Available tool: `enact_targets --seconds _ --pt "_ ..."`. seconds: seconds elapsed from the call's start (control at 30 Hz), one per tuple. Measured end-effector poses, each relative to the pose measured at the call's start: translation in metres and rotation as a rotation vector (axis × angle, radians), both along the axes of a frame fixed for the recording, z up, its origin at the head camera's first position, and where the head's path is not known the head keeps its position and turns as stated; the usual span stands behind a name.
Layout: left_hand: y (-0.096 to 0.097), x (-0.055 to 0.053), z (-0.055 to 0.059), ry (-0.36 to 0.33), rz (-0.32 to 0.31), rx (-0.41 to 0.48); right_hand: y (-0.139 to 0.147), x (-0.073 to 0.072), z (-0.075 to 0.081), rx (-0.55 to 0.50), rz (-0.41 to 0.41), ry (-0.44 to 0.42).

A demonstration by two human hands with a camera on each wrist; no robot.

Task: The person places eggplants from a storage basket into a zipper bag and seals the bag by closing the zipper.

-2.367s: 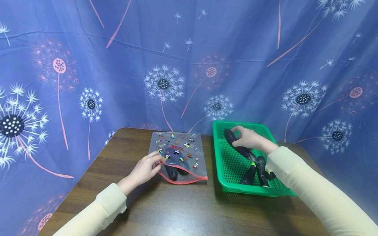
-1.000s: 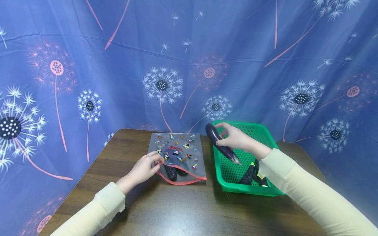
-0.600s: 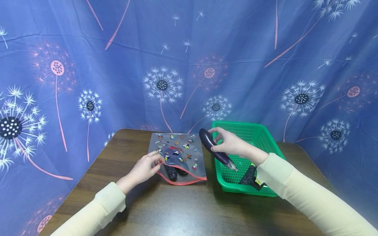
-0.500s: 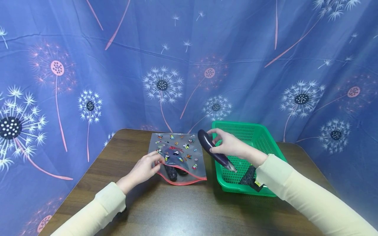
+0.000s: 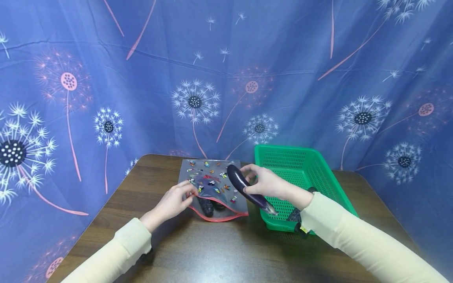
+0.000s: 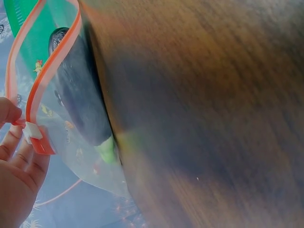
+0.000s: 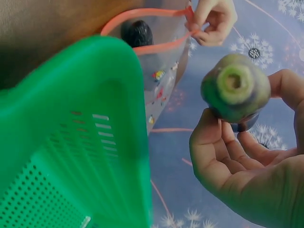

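In the head view my right hand point(image 5: 267, 182) grips a glossy dark purple eggplant point(image 5: 244, 184) between thumb and fingers, held tilted at the basket's left side. Its pale green stem end point(image 7: 235, 85) faces the right wrist camera. My left hand point(image 5: 173, 204) pinches the corner of a clear zip bag point(image 5: 230, 206) printed with small colourful figures. The bag lies on the table, its red-edged mouth spread apart. Inside it are dark eggplants point(image 5: 207, 206), one showing a green end in the left wrist view. A white slider point(image 6: 33, 130) sits by my left fingers.
A green perforated basket point(image 5: 293, 151) stands right of the bag on the wooden table point(image 5: 166, 247). Dark, rough-looking elongated vegetables point(image 5: 293, 215) lie in it, partly hidden by my right sleeve. A blue dandelion-print curtain point(image 5: 148, 98) hangs behind the table.
My right hand has lifted the eggplant from the basket and carried it left, then lower and nearer, towards the bag. My left hand has stayed at the bag's corner.
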State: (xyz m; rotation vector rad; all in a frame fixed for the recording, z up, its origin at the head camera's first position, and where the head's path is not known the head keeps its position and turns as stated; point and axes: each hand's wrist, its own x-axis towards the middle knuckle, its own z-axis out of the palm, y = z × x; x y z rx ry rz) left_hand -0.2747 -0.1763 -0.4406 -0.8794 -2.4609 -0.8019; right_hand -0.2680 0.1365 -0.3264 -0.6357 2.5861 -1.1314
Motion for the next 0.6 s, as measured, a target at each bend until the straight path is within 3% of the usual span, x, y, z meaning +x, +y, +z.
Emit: enact_targets --seconds 0.2,0.6 --pt "0.000 0.000 0.002 -0.021 0.008 -0.008 -0.007 0.005 -0.010 0.021 0.007 0.016" --pt "0.000 -0.001 0.001 0.023 0.002 -0.002 -0.024 0.018 -0.031 0.028 0.089 0.044"
